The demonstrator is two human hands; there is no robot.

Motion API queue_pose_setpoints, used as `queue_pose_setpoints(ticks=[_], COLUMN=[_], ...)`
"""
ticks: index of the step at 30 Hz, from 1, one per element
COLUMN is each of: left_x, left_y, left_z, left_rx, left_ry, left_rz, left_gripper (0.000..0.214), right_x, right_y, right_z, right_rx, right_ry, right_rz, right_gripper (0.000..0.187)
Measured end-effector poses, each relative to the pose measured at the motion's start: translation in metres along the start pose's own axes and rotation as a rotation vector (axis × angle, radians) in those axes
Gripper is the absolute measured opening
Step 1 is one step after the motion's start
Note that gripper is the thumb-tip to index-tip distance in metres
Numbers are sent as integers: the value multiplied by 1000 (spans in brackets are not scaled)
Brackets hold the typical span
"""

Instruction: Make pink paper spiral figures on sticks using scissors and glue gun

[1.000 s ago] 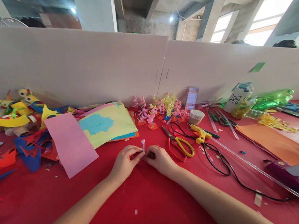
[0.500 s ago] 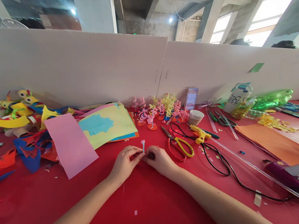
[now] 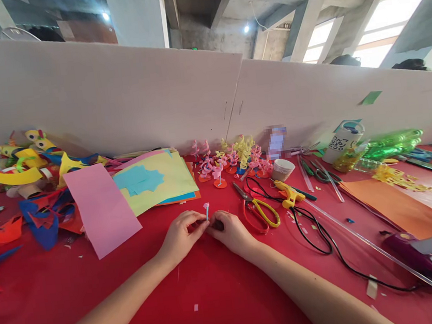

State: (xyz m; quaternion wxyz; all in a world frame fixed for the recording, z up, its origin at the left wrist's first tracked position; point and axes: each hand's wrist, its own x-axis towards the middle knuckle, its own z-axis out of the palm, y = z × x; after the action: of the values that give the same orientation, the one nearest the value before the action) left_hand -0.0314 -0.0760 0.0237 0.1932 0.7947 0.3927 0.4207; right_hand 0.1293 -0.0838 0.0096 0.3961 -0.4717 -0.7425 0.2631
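Observation:
A thin, light blue paper stick with a pink curl at its top (image 3: 207, 211) stands upright between my fingertips. My left hand (image 3: 183, 237) pinches it from the left, thumb and forefinger pressed together. From the right, my right hand (image 3: 232, 233) closes in a pinch at the stick's lower end, the two hands' fingertips touching or nearly so. That lower end is hidden by the fingers. Just behind are several small pink and yellow curled-paper figures (image 3: 244, 151) on round bases. Scissors with red and yellow handles (image 3: 259, 211) lie right of my right hand.
Left of my hands lie a pink paper sheet (image 3: 103, 211) and a stack topped by yellow paper (image 3: 171, 180). A yellow glue gun (image 3: 290, 193) with a black cord, a white paper cup (image 3: 282, 169) and orange sheets (image 3: 404, 208) are on the right. A white partition (image 3: 134, 98) stands behind.

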Motion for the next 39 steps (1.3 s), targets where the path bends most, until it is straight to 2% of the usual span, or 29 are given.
queue_pose_setpoints(ticks=[24, 34, 39], left_x=[0, -1, -1], left_y=[-3, -5, -5], left_z=[1, 2, 2], left_rx=[8, 30, 24], left_ry=[14, 44, 55], left_rz=[32, 68, 77], left_gripper=[18, 19, 19], right_x=[-1, 0, 0], right_y=[1, -1, 0], right_z=[1, 1, 2], right_rx=[13, -85, -34], right_ry=[17, 31, 22], right_rz=[6, -22, -10], right_gripper=[18, 16, 19])
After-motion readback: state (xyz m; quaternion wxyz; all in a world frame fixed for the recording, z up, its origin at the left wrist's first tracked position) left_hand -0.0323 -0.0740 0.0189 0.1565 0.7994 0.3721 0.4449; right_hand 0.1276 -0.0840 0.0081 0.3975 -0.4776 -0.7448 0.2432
